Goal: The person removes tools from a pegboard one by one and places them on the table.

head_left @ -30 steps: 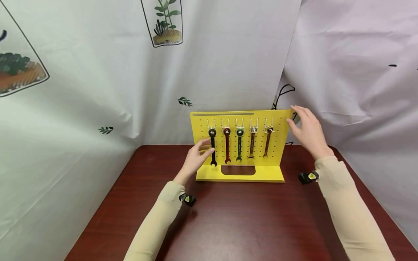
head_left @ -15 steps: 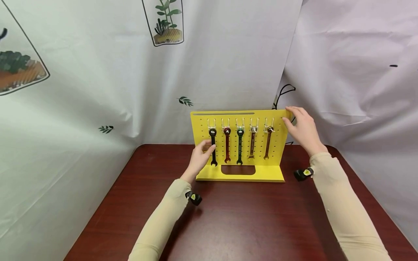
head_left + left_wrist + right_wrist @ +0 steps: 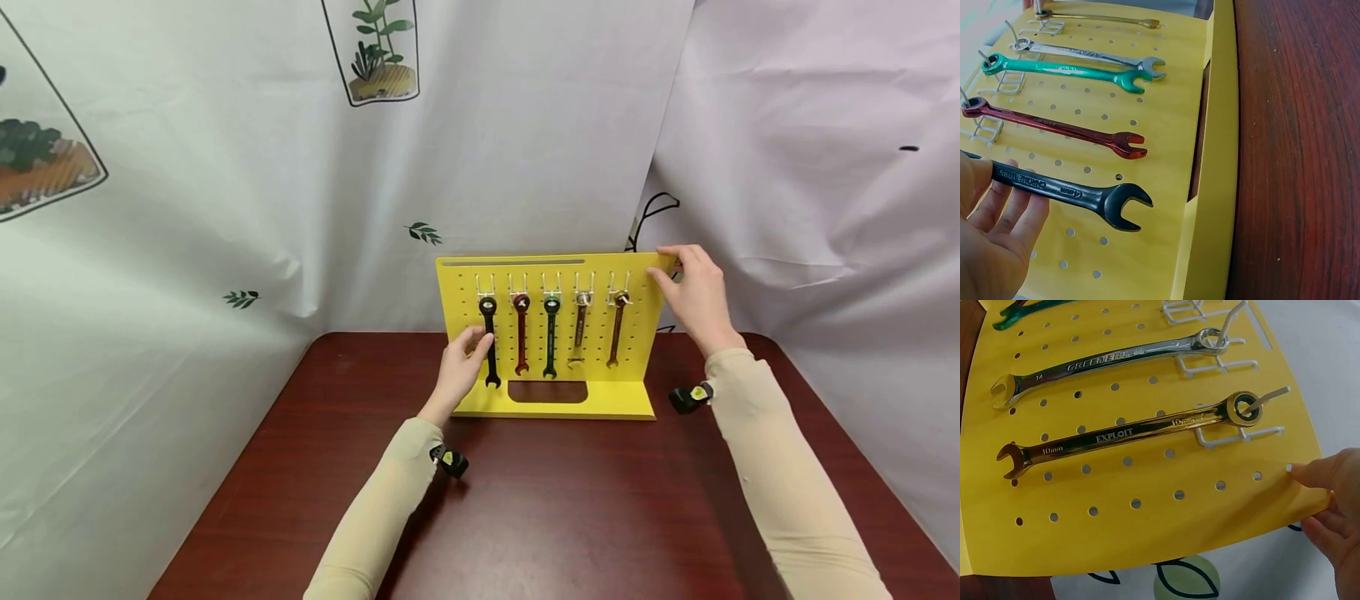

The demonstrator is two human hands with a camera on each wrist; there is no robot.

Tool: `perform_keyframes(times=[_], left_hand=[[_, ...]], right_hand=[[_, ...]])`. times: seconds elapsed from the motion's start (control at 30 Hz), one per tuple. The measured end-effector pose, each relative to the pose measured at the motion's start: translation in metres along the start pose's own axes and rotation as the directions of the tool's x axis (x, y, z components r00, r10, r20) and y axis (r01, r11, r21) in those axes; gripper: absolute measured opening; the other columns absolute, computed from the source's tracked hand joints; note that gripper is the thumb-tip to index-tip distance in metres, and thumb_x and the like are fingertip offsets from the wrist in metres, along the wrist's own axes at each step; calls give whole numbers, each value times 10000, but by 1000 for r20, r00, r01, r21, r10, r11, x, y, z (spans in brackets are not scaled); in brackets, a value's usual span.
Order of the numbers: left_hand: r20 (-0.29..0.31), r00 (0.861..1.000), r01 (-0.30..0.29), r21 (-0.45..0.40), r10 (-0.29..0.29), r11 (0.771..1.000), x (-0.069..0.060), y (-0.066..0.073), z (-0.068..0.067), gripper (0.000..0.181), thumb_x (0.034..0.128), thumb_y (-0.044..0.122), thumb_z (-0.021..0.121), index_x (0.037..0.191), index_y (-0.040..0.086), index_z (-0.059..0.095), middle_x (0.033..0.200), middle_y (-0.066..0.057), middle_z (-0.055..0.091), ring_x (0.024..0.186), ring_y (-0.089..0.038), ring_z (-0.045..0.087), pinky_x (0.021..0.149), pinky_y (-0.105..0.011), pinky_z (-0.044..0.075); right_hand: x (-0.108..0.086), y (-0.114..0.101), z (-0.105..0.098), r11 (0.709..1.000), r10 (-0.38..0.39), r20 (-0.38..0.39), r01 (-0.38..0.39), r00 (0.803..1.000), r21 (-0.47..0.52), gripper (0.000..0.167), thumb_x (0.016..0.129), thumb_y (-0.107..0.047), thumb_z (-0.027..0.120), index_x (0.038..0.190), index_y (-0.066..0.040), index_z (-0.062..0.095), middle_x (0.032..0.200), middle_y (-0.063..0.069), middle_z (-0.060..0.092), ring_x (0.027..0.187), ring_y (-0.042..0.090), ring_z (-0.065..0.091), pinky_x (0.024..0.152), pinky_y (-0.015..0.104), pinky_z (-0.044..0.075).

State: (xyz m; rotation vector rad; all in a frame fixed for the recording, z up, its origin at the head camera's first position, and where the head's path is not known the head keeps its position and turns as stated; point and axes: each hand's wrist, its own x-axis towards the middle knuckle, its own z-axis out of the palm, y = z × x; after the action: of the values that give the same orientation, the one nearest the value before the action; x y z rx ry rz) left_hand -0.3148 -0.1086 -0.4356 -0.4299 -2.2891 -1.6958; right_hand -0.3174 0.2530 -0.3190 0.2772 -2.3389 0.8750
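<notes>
The pegboard [image 3: 639, 333] holds five wrenches [image 3: 551, 337], the left hand [image 3: 457, 368] pinching one.

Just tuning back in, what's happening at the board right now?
A person's left hand pinches the black wrench at the left end of the yellow pegboard; I can't tell whether it is free of the board. The right hand grips the board's upper right corner. The red wrench, green wrench, silver wrench and gold wrench hang alongside.
</notes>
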Motion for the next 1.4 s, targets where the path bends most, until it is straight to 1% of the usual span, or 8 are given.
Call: perform_keyframes(times=[0.3,0.5,0.6,0.8,0.97,1.13,1.23,1.4], left_hand=[[-28,999,-17,-7,17,1000,-3,-2,5,387,1030,364,592,1225,41,677,1095,-98,728,1085,-273,659,921,-453,553],[-47,997,-58,15,59,998,-2,-2,7,364,1034,378,578,1168,60,694,1032,-75,741,1012,-253,677,833,-435,563],[-52,997,-64,18,65,998,-3,-2,7,348,1034,370,581,1155,66,700,1019,-79,744,996,-243,680,809,-414,568],[-60,997,-44,0,44,999,-3,-3,9,353,1030,358,593,1178,56,701,1041,-113,743,988,-244,672,820,-411,560],[-81,996,-25,-65,19,998,-3,-3,10,382,1011,383,618,1184,55,712,1041,-126,745,1004,-257,664,878,-466,534],[-78,997,17,-82,-23,997,-8,-3,10,383,1007,387,624,1183,59,716,1049,-116,745,1031,-249,662,908,-467,529],[-86,995,38,-80,-45,996,-13,-2,7,380,1009,371,625,1199,53,709,1056,-135,743,1034,-253,658,928,-471,518],[-94,994,43,-107,-53,993,-16,0,5,393,1010,364,628,1225,42,696,1060,-166,736,1020,-277,655,949,-505,499]], right_hand=[[2,-1,-2,1000,10,5,-10,1000,-7,387,972,-86,678,1313,66,577,1214,249,551,1091,419,547,919,523,475],[6,-3,-1,1000,23,1,-23,1000,-6,383,975,-83,666,1313,67,567,1218,249,541,1091,412,549,913,518,486],[6,-4,0,999,35,2,-35,999,-8,385,978,-85,659,1318,68,563,1212,252,537,1085,419,543,898,513,479],[4,-4,0,998,69,-6,-69,998,4,390,974,-75,659,1324,65,557,1217,253,528,1096,416,542,907,515,486],[4,-4,0,996,84,-19,-83,996,18,387,971,-61,660,1322,63,554,1228,251,530,1109,414,542,912,513,489],[2,-4,2,996,91,-21,-90,996,25,382,967,-49,663,1316,64,556,1234,249,535,1098,412,551,904,514,494],[1,-4,5,995,96,-13,-96,995,30,383,967,-49,665,1317,61,554,1244,248,535,1108,416,556,916,522,500],[0,-5,5,994,101,-8,-101,995,33,394,970,-67,669,1329,48,553,1251,244,532,1127,414,554,941,523,496]])
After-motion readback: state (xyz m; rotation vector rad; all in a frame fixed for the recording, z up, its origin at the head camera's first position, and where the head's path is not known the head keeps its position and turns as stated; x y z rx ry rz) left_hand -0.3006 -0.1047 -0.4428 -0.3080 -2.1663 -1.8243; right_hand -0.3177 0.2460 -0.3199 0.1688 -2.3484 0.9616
